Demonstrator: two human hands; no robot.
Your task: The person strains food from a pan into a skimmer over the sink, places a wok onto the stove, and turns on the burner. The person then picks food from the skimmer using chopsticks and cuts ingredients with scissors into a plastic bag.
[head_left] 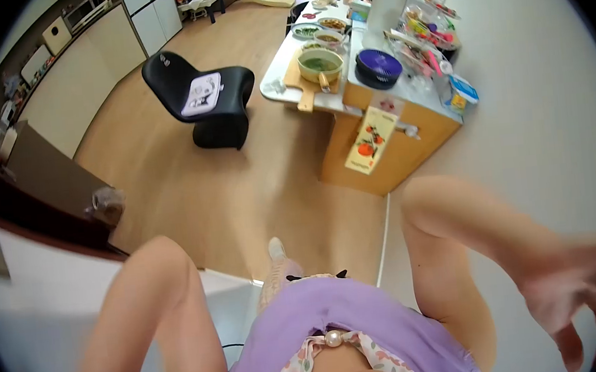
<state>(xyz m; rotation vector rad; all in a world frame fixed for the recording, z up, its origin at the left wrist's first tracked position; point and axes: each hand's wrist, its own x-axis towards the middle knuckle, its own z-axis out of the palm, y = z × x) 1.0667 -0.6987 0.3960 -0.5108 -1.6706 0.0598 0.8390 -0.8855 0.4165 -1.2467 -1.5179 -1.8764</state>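
At the right edge my right hand is raised beside the pale wall, its fingers spread and slightly curled, with nothing visible in it. My left arm is bent at the lower left, and its hand lies outside the picture. Between the arms shows a purple top with a floral collar and a pearl button. Ahead, a pot of green soup stands on a wooden board at the near end of the white table, well away from both hands.
A black chair with a printed cushion stands left of the table. Several dishes sit behind the pot. A purple-lidded round container rests on the wooden cabinet. A white surface lies at lower left, counters beyond.
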